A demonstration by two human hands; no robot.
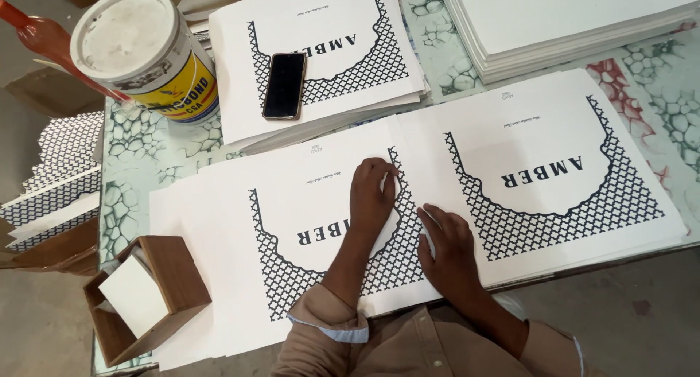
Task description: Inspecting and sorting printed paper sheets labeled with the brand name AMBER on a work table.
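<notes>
1. Head view, looking straight down at a worktable [660, 71] with a marbled green and red top. Both hands sit on big white printed sheets with a black lattice border and a scalloped blank area in the middle.

2. The left hand [372, 200] lies flat on the near printed sheet [240, 224], palm down with the fingers close together and pointing away from the body. It looks like it's pinning or smoothing the paper so it doesn't slide. Not gripping anything.

3. The right hand [450, 249] rests right where that sheet overlaps the right-hand sheet [554, 165], fingers slightly spread and pressed down on the seam. My guess is it's keeping the two edges lined up.

4. A wooden box [149, 297] sits at the near left corner on the paper, with a white block inside. It's close to the left arm, probably handy as a form or weight.

5. Further back, a black smartphone [284, 85] lies on another stack of the same prints [321, 27], parked out of the working area.

6. A white adhesive tub [146, 52] with a yellow label stands at the far left, lid on, with a red-handled tool [44, 38] leaning beside it.

7. A thick pile of plain white boards [569, 20] sits at the far right, well apart from the hands.
</notes>
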